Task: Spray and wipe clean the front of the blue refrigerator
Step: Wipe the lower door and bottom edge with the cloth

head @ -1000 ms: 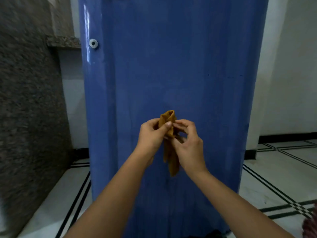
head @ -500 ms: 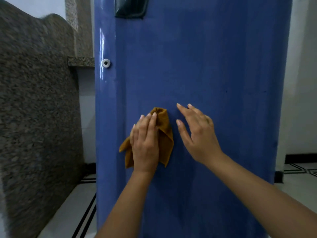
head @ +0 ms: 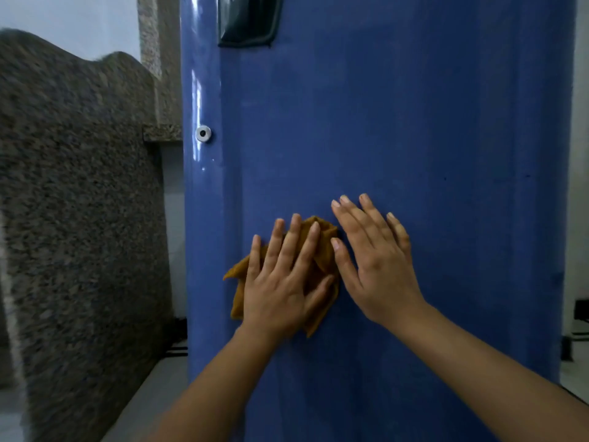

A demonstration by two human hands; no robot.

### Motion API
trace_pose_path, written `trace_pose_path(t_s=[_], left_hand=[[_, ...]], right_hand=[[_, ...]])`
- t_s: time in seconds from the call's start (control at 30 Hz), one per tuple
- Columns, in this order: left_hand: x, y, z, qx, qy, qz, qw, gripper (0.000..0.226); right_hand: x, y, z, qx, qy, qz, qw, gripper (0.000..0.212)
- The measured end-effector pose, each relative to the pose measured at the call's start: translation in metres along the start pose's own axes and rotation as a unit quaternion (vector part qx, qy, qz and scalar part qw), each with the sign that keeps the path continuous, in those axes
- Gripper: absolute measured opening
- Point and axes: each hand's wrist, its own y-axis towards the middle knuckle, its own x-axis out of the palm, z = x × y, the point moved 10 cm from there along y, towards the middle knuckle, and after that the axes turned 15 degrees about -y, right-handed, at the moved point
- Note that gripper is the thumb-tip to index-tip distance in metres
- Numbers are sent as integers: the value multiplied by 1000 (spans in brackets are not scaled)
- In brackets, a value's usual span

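Note:
The blue refrigerator door fills most of the view, with a dark recessed handle at the top and a round silver lock on its left edge. A mustard-brown cloth lies flat against the door at mid height. My left hand presses on the cloth with fingers spread, covering most of it. My right hand rests flat on the bare door just right of the cloth, fingers apart, thumb touching the cloth's edge. No spray bottle is visible.
A speckled granite slab stands close on the left, with a granite ledge behind it. White wall and a strip of tiled floor show to the right of the refrigerator.
Both hands held the bunched cloth in front of the door a second ago. The left hand then flattened it against the door, the right hand let go, and the view rose.

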Motion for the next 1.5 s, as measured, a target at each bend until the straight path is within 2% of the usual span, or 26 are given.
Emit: trace_pose_path(t_s=[0.07, 0.13, 0.17, 0.2, 0.3, 0.43, 0.57, 0.67, 0.77, 0.87, 1.03, 1.27, 1.4, 1.5], left_hand=[[-12, 19, -21, -65, 7, 26, 997, 67], [-24, 23, -47, -212, -27, 71, 974, 73], [-27, 19, -53, -253, -33, 83, 963, 74], [-24, 15, -53, -253, -34, 72, 964, 74], [-27, 31, -62, -162, -8, 21, 986, 75], [-57, 48, -112, -307, -86, 114, 941, 81], [-56, 47, -111, -287, -118, 101, 945, 84], [-70, 84, -145, -321, -175, 147, 919, 88], [-80, 132, -166, -270, -234, 142, 923, 90], [-80, 142, -172, -225, -273, 142, 925, 87], [-73, 114, -164, -195, -269, 123, 935, 86], [-86, 176, -176, -216, -278, 130, 927, 82], [-80, 124, -163, -184, -293, 128, 929, 84], [-73, 119, -164, -202, -285, 104, 931, 88]], right_hand=[[1, 10, -9, -1, 5, -3, 1000, 47], [4, 15, -18, 0, 11, -12, 1000, 48], [5, 20, -23, -8, 8, -13, 1000, 48], [5, 21, -26, -16, 2, -17, 1000, 48], [5, 42, -30, -42, -23, -17, 999, 50], [13, 63, -48, -72, -50, -36, 996, 52], [22, 77, -85, -112, -64, -43, 991, 54], [24, 110, -97, -96, -38, -60, 993, 61], [29, 133, -106, -100, -23, -73, 992, 66], [31, 136, -105, -109, -45, -56, 991, 64], [29, 135, -100, -129, -104, -25, 986, 60], [21, 164, -92, -111, -88, -50, 989, 65], [22, 157, -92, -104, -115, -42, 987, 65], [24, 154, -93, -80, -113, -52, 989, 69]])
